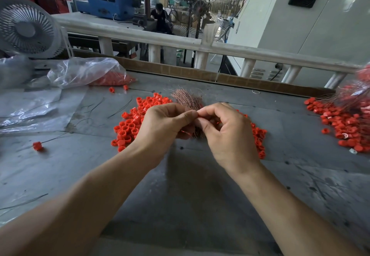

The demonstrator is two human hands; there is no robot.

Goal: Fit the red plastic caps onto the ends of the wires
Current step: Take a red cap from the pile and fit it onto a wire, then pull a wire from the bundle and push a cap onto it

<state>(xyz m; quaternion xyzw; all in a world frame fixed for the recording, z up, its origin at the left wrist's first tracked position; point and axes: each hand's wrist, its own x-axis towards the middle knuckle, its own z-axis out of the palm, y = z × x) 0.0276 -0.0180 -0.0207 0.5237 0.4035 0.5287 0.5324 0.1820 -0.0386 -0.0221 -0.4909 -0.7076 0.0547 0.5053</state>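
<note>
Two bare forearms reach over a scuffed grey worktable (200,195), the hands meeting above a loose heap of small red plastic caps (130,123). The left hand (162,127) curls its fingers around a bundle of thin copper-coloured wires (187,97), whose far ends fan out like a brush just beyond the knuckles. The right hand (226,131) meets it thumb to thumb, its thumb and forefinger pinched together on a wire end; whether a cap sits between the fingertips cannot be told. The caps are short, ribbed, open-ended cylinders, bright orange-red, spread on the table under and to either side of the hands. A single red cap threaded on a dark wire (37,146) lies well to the left of the heap. To the right of the heap, a second mound of capped wires (344,121) reaches the table's edge. Beyond the heap to the left, a clear plastic bag holding more red caps (90,73) slumps beside a white desk fan (28,27). Behind the table runs a pale railing (240,52), and farther off a person in dark clothes (160,18) sits among workshop machines.
</note>
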